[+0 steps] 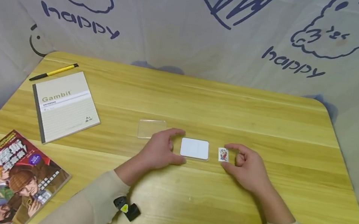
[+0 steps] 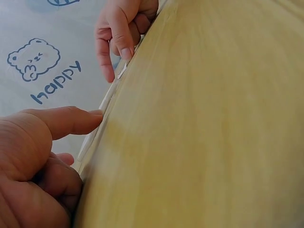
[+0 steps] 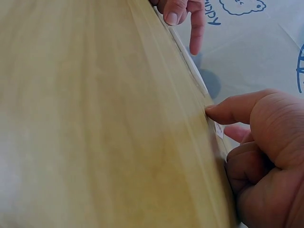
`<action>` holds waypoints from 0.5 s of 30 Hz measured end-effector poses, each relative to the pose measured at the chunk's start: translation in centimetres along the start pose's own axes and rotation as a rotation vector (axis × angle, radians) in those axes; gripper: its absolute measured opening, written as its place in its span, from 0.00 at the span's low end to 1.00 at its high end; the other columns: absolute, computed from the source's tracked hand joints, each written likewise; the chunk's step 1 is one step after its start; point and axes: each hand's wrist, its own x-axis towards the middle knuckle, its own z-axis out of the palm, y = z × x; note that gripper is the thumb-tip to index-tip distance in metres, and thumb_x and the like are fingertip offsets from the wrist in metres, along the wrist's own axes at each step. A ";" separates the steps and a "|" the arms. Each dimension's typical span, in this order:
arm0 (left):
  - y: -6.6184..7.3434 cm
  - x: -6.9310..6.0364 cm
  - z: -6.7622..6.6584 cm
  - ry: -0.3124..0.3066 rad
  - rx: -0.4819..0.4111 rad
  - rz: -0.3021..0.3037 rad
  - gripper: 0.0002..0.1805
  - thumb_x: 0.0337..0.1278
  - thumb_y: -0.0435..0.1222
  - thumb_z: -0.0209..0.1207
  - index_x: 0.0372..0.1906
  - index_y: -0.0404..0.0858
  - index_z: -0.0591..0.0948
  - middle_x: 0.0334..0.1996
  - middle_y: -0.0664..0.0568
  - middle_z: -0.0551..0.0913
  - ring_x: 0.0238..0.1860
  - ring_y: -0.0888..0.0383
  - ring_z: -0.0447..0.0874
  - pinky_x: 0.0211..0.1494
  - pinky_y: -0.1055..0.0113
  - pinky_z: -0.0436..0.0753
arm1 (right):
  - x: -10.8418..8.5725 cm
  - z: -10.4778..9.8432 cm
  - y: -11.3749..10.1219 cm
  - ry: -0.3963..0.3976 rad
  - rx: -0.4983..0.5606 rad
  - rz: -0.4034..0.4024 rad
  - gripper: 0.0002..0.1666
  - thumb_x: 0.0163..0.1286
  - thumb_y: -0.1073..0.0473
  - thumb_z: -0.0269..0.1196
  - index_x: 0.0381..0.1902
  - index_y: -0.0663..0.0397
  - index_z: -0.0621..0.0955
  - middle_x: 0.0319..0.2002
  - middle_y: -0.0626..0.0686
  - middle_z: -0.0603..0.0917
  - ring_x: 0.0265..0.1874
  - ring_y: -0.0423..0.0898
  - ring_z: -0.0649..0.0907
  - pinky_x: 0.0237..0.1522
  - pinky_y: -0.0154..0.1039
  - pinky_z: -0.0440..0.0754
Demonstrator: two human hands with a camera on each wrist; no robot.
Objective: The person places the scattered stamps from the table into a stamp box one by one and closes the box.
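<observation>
A flat white rectangle [image 1: 194,148] with rounded corners, seemingly blank cards in a shallow clear case, lies mid-table. My left hand [image 1: 162,148] holds its left end, with the thumb on the near side and the forefinger on the far side. To the right, my right hand [image 1: 246,166] pinches a small picture card [image 1: 223,155] between thumb and forefinger. This card has a colourful figure printed on it. In the left wrist view the white rectangle [image 2: 98,127] appears edge-on by the left thumb. The small card [image 3: 219,130] is partly hidden in the right wrist view.
A clear plastic lid [image 1: 150,129] lies behind the left hand. At the left are a notebook [image 1: 66,106], a yellow and black pen [image 1: 54,72] and a comic-style book [image 1: 12,180]. Printed cloth [image 1: 164,23] hangs behind the wooden table [image 1: 194,102].
</observation>
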 end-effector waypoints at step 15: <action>-0.2 0.4 0.2 -0.019 0.051 -0.015 0.40 0.39 0.32 0.79 0.63 0.35 0.77 0.16 0.55 0.67 0.17 0.61 0.63 0.23 0.66 0.67 | 0.1 0.1 0.1 -0.023 -0.014 0.015 0.23 0.61 0.60 0.74 0.54 0.57 0.83 0.14 0.43 0.60 0.15 0.40 0.61 0.36 0.41 0.72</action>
